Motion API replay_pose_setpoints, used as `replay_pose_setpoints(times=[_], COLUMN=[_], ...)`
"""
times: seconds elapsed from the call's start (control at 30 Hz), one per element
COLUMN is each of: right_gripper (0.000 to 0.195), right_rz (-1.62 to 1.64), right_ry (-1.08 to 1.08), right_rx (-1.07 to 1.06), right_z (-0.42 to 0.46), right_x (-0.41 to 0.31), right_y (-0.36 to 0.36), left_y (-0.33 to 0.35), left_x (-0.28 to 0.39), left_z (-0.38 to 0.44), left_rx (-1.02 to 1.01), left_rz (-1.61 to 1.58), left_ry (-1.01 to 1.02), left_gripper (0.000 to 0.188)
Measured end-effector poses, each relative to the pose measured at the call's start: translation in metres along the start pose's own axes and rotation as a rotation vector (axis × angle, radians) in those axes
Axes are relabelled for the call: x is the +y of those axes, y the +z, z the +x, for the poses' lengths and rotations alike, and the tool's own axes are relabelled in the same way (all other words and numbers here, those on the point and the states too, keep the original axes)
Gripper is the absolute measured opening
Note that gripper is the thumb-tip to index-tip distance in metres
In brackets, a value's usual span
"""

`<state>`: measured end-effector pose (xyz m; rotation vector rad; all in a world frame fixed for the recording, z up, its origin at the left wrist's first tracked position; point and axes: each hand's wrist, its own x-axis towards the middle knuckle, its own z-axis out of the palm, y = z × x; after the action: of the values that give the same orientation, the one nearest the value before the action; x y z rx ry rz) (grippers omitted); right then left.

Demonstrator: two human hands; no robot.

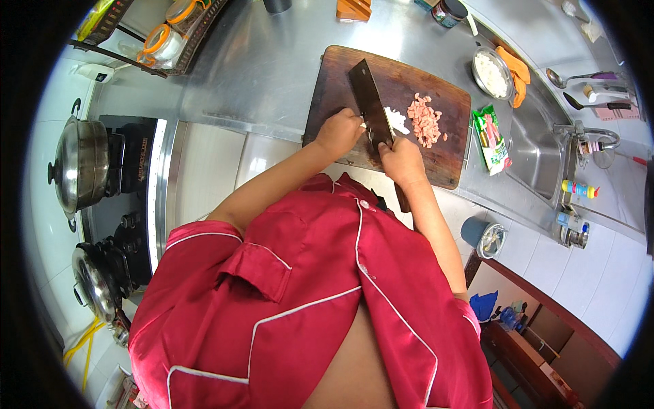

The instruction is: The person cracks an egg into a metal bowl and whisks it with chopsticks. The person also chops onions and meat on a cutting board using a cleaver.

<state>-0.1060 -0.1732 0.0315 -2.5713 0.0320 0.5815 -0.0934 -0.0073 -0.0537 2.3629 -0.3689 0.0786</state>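
A cleaver [372, 97] with a dark blade and a wooden handle is gripped in my right hand [403, 159]. Its blade points away from me over a dark wooden cutting board [337, 76]. Left of the blade, the curled fingers of my left hand [340, 133] hold a small white food piece [363, 125], mostly hidden by them. Chopped white pieces [396, 120] lie just right of the blade. Beyond them is a pile of diced pink meat [424, 121], probably sausage.
Right of the board lie a green-and-white food packet [491, 139] and a bowl of white food [491, 73], beside a steel sink [539, 158]. Pots [82, 163] stand on the stove [133, 153] at left. A rack [196, 46] holds jars. A small bin [477, 234] stands below the counter.
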Motion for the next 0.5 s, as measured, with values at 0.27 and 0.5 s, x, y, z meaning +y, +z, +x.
replay_pose_setpoints(times=[0.27, 0.5], right_gripper=[0.033, 0.034], right_rz=[-0.064, -0.096], right_ry=[-0.018, 0.026], right_rx=[0.004, -0.143], right_z=[-0.002, 0.014], right_x=[-0.005, -0.009], right_y=[0.0, -0.002], left_y=[-0.003, 0.001], left_x=[0.002, 0.004], left_z=[-0.007, -0.004], left_rx=[0.06, -0.022], left_rz=[-0.014, 0.084], left_ry=[-0.027, 0.002], left_gripper=[0.015, 0.013])
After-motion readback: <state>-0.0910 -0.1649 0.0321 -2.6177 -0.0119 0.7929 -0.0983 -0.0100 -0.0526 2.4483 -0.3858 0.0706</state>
